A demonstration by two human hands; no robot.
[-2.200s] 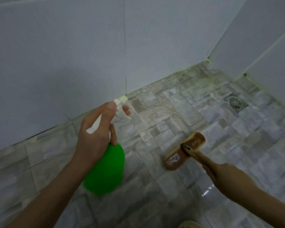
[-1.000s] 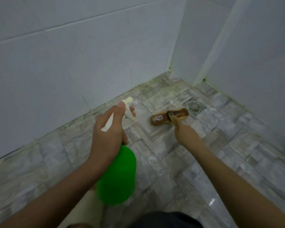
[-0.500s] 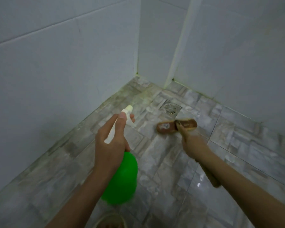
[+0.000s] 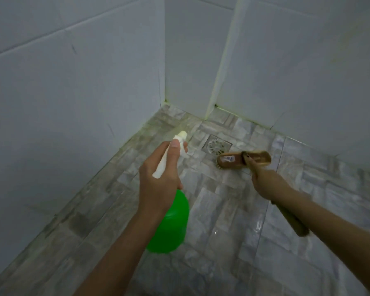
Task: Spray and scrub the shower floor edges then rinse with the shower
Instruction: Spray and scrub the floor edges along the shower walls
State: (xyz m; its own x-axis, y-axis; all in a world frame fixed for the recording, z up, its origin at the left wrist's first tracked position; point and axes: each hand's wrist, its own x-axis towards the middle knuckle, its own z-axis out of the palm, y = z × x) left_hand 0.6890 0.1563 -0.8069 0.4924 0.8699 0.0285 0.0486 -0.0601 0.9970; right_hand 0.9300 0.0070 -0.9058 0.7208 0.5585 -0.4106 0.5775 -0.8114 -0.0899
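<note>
Spraying toward the floor edge, we grip the green spray bottle [image 4: 169,227] in our left hand [image 4: 158,180], its contents hidden.
Its white nozzle [image 4: 182,134] points away toward the wall corner; our right hand [image 4: 267,182] is closed round the wooden scrub brush [image 4: 244,160], head lying crosswise beside the drain [image 4: 217,145].

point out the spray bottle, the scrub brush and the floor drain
spray bottle [image 4: 169,227], head view, on its green body below the left hand
scrub brush [image 4: 229,160], head view, on the wooden back of its head
floor drain [image 4: 216,146], head view, on the round metal grate
</note>
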